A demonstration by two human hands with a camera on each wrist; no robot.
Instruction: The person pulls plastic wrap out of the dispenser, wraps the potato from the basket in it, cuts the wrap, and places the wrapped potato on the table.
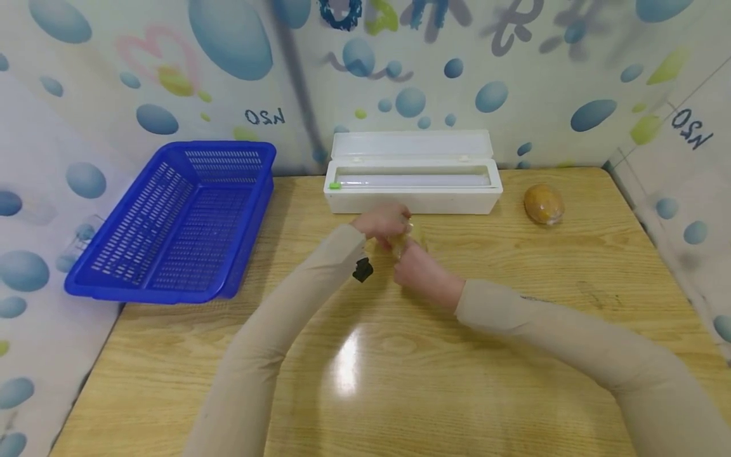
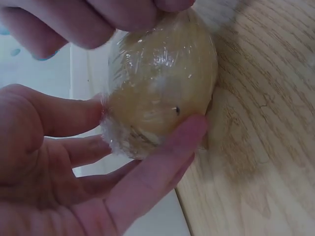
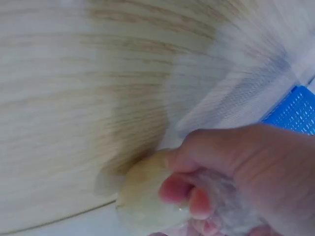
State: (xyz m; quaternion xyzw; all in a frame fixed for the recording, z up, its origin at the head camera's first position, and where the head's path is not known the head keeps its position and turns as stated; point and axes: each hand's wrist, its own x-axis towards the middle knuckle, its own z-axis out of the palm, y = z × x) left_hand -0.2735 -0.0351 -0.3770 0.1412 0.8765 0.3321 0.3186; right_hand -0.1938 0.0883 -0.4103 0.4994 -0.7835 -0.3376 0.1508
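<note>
A rounded yellow fruit (image 2: 162, 73) wrapped in shiny cling film is between both hands, close over the table in front of a white cling film box (image 1: 417, 202). My left hand (image 2: 59, 162) holds its lower side, thumb on one face and fingers on the other. At its upper end in the left wrist view are the curled fingers of my right hand (image 1: 425, 273). In the right wrist view, that hand pinches bunched clear film (image 3: 236, 206) against the fruit. The fruit is mostly hidden behind the hands in the head view.
The film box stands open against the back wall, a roll (image 1: 414, 181) inside and a green slider (image 1: 335, 186) at its left end. A blue plastic basket (image 1: 228, 279) is on the left. At the back right sits another film-wrapped yellow fruit (image 1: 544, 204).
</note>
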